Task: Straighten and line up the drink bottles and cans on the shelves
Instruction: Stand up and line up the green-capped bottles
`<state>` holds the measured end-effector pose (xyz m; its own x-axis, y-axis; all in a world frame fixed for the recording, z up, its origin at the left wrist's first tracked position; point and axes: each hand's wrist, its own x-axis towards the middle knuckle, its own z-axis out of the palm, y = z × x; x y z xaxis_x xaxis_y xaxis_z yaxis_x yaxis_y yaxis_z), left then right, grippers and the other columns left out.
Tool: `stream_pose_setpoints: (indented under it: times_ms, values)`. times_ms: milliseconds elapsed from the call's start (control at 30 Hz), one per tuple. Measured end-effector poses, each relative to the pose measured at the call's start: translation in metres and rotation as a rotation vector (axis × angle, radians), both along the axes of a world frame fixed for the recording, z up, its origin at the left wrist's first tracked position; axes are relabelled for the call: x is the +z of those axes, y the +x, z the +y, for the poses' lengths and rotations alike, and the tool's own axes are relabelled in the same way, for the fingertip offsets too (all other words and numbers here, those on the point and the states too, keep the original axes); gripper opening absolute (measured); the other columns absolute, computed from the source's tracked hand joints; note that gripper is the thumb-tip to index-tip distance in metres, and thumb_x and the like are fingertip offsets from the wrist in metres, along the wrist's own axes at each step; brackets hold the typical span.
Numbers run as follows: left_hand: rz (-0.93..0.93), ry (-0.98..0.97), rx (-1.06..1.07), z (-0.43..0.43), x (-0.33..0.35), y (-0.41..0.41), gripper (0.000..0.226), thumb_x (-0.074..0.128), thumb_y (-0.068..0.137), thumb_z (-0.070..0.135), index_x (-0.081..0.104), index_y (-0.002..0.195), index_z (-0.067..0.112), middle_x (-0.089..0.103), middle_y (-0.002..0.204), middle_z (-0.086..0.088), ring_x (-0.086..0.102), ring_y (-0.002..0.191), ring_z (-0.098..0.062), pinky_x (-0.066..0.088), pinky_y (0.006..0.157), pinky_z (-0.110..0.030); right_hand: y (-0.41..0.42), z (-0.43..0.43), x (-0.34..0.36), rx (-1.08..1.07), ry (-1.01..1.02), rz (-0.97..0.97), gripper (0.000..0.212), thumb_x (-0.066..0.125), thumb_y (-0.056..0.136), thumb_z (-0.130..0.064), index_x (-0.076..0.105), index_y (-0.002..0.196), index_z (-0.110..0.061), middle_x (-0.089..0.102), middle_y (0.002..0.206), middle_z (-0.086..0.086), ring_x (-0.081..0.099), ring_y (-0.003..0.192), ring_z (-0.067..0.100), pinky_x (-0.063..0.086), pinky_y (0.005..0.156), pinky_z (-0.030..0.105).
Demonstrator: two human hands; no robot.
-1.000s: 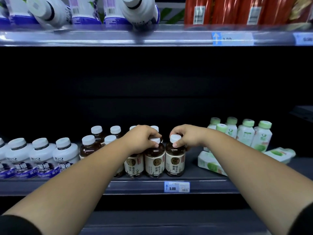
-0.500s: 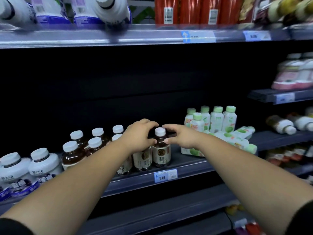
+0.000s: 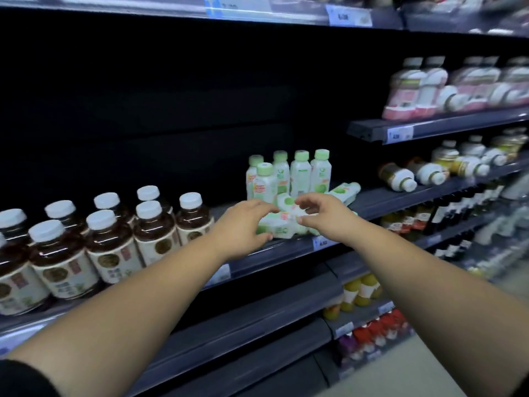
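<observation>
Several white bottles with green caps stand upright (image 3: 300,174) at the back of the dark shelf (image 3: 289,247). More of the same bottles lie toppled (image 3: 282,227) near the shelf's front edge, one further right (image 3: 343,190). My left hand (image 3: 243,227) hovers at the left end of the fallen bottles, fingers spread and curved, holding nothing. My right hand (image 3: 323,214) reaches over them from the right, fingers loosely curved, empty. Brown tea bottles with white caps (image 3: 154,227) stand in rows to the left.
To the right, shelves carry pink-labelled bottles (image 3: 429,87) and toppled yellow-labelled bottles (image 3: 400,176). Lower shelves hold yellow juice bottles (image 3: 360,290) and red cartons (image 3: 380,328). Price tags line the shelf edges. The picture is blurred at the right.
Both hands let go of the brown tea bottles and moved right to the fallen green-capped bottles. The view swung right, bringing more of the right-hand shelves into sight.
</observation>
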<state>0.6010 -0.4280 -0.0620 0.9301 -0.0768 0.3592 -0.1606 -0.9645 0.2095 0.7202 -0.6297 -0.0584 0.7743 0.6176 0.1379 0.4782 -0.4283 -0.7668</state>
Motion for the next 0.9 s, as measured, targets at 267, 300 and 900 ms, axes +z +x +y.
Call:
stream_pose_setpoints:
  times_ms: [267,300,900]
  values:
    - [0.066,-0.183,0.244,-0.044,-0.022,0.064,0.058,0.071,0.082,0.028,0.051,0.137,0.031,0.05,0.139,0.009,0.048,0.125,-0.01,0.037,0.102,-0.023,0.079,-0.037,0.001,0.147,-0.067,-0.028,0.034,0.076,0.086,-0.024,0.063,0.116,-0.032,0.063,0.119,-0.006,0.062,0.105,0.009,0.054,0.093,0.036]
    - [0.061,-0.206,0.274,-0.047,-0.023,0.068,0.058,0.072,0.083,0.028,0.051,0.137,0.031,0.049,0.139,0.009,0.048,0.124,-0.009,0.036,0.1,-0.021,0.085,-0.037,0.001,0.173,-0.062,-0.022,0.035,0.076,0.086,-0.023,0.063,0.117,-0.031,0.063,0.119,-0.006,0.063,0.104,0.009,0.054,0.092,0.034]
    - [0.068,-0.168,0.329,0.041,0.062,0.121,0.05,0.067,0.087,0.014,0.057,0.134,0.026,0.057,0.13,0.001,0.054,0.118,-0.017,0.045,0.101,-0.034,0.119,0.086,0.04,0.271,0.062,-0.081,0.024,0.061,0.094,-0.009,0.066,0.108,-0.027,0.064,0.109,-0.01,0.061,0.101,0.006,0.048,0.083,0.02]
